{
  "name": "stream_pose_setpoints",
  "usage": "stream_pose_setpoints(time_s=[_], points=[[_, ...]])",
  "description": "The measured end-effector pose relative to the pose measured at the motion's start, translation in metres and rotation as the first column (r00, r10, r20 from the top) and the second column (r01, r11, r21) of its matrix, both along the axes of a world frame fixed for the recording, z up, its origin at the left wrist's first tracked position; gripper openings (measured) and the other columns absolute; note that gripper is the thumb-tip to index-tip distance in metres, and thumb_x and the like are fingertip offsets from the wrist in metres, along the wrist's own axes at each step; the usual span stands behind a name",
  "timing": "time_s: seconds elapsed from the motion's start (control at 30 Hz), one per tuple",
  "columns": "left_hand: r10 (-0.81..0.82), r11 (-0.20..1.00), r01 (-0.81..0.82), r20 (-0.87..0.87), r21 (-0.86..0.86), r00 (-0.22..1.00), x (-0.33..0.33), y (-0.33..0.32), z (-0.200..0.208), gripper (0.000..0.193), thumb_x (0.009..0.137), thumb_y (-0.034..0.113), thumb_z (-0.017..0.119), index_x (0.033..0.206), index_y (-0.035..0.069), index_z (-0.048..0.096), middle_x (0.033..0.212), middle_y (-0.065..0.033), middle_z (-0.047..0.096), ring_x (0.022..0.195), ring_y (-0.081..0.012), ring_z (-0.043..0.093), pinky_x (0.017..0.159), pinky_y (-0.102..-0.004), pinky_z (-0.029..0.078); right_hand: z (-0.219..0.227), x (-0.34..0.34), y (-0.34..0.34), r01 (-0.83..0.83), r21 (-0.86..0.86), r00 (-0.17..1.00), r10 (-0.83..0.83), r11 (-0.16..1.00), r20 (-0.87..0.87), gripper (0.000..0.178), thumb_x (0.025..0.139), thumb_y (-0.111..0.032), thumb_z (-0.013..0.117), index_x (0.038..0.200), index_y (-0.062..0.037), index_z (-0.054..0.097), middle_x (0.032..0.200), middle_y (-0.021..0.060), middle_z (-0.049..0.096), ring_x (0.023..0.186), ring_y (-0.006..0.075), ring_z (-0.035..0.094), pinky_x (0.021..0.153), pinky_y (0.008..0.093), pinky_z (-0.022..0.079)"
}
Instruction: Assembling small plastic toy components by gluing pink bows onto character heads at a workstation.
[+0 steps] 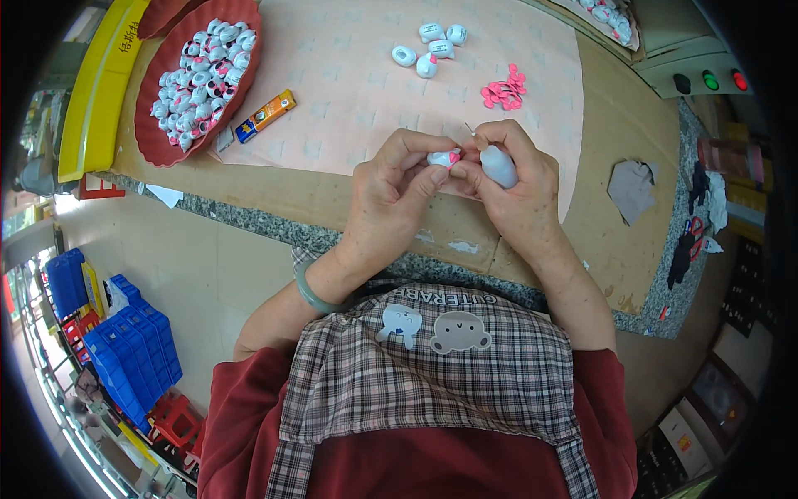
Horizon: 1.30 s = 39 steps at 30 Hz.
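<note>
My left hand (389,181) pinches a small white rounded piece (440,157) with a bright pink part at its right end. My right hand (532,187) grips a small white squeeze bottle (499,168) with a thin needle tip (470,129) that points up and left. Thumb and fingertips of the right hand also meet the pink end of the piece. Beyond my hands, on pink paper (349,83), lie several similar white pieces (431,33), one of them with pink on it (426,66). A pile of flat pink parts (504,88) is to their right.
A scalloped red bowl (146,125) full of white and pink pieces stands at the far left, beside a yellow bin (96,100). An orange and blue box (266,116) lies near it. At the right are a grey cloth (632,191) and a machine with coloured buttons (711,81).
</note>
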State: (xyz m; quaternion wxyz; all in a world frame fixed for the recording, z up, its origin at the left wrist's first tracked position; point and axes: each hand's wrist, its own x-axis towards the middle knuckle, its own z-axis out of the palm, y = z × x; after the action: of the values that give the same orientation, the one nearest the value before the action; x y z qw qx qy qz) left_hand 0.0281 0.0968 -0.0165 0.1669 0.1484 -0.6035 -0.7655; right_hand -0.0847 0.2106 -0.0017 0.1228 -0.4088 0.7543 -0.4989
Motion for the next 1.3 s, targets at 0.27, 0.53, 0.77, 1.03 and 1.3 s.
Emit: stream_pose_setpoints(time_s=[0.27, 0.53, 0.77, 1.03, 1.3], points=[[0.082, 0.993, -0.081, 0.009, -0.082, 0.997, -0.004, -0.001, -0.010, 0.018, 0.087, -0.005, 0.053, 0.104, -0.002, 0.054, 0.098, -0.0100, 0.064, 0.092, -0.0111, 0.061, 0.079, -0.0222, 0.048, -0.011, -0.006, -0.004, -0.025, -0.012, 0.997, 0.025, 1.000, -0.072, 0.028, 0.074, 0.001, 0.071, 0.094, -0.0036, 0.052, 0.085, 0.0078, 0.066, 0.072, 0.0125, 0.065, 0.056, 0.0244, 0.053], [0.110, 0.992, -0.110, -0.003, -0.065, 0.994, -0.005, -0.003, -0.012, 0.019, 0.087, -0.005, 0.054, 0.106, -0.002, 0.054, 0.099, -0.0095, 0.064, 0.092, -0.0110, 0.060, 0.079, -0.0221, 0.048, -0.017, -0.007, -0.009, -0.016, -0.011, 1.000, 0.016, 1.000, 0.012, 0.030, 0.075, 0.003, 0.069, 0.098, -0.0035, 0.051, 0.086, 0.0075, 0.066, 0.068, 0.0108, 0.064, 0.053, 0.0233, 0.052], [0.114, 0.993, -0.114, -0.010, -0.011, 0.993, -0.005, -0.004, -0.012, 0.020, 0.087, -0.005, 0.053, 0.107, -0.002, 0.054, 0.098, -0.0086, 0.063, 0.087, -0.0091, 0.058, 0.076, -0.0215, 0.047, -0.007, -0.005, -0.012, 0.003, 0.010, 0.972, -0.006, 1.000, 0.236, 0.029, 0.075, -0.002, 0.070, 0.097, -0.0047, 0.052, 0.079, 0.0080, 0.064, 0.059, 0.0127, 0.062, 0.051, 0.0245, 0.049], [-0.009, 0.899, 0.072, -0.147, 0.431, 0.989, -0.003, -0.022, -0.010, 0.025, 0.089, 0.001, 0.054, 0.114, 0.000, 0.052, 0.092, -0.0064, 0.062, 0.081, -0.0101, 0.055, 0.074, -0.0222, 0.046, 0.005, -0.003, -0.013, -0.013, -0.015, 0.877, 0.019, 1.000, 0.480, 0.026, 0.079, -0.003, 0.067, 0.102, -0.0031, 0.054, 0.076, 0.0036, 0.061, 0.054, 0.0065, 0.055, 0.047, 0.0191, 0.044], [-0.036, 0.536, 0.235, -0.256, 0.811, 0.966, 0.000, -0.015, -0.010, 0.035, 0.088, 0.007, 0.056, 0.122, 0.001, 0.048, 0.094, -0.0073, 0.059, 0.076, -0.0106, 0.052, 0.072, -0.0220, 0.046, 0.008, -0.002, -0.004, -0.100, -0.210, 0.665, 0.222, 0.973, 0.713, 0.021, 0.086, -0.009, 0.062, 0.105, -0.0015, 0.058, 0.071, 0.0025, 0.058, 0.051, 0.0050, 0.052, 0.044, 0.0165, 0.041]])
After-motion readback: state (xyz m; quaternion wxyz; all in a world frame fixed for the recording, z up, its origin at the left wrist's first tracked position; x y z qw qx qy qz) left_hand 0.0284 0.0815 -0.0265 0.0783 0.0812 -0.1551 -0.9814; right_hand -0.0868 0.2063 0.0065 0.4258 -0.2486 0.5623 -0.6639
